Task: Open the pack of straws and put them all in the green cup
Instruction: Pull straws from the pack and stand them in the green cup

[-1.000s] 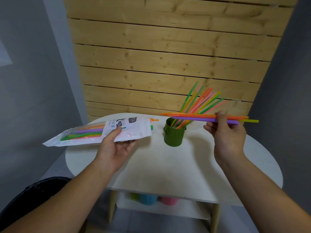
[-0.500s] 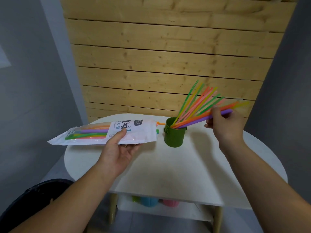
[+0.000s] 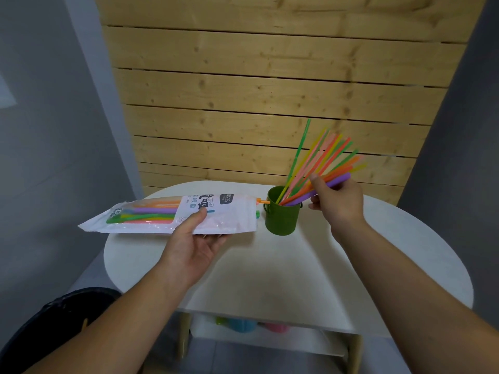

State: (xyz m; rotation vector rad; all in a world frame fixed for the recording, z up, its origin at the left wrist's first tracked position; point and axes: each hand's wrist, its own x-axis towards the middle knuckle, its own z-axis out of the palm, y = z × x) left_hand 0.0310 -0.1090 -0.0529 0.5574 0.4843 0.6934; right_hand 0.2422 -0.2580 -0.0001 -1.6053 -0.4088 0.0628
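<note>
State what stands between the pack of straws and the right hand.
The green cup, holding straws, stands between pack and right hand, as the head view shows.

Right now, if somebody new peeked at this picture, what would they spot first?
The bright straws fanning out of the green cup near the back of the white table, with the right hand gripping a few of them. Next comes the pack left of the cup, held flat over the table by the left hand, with more straws inside.
</note>
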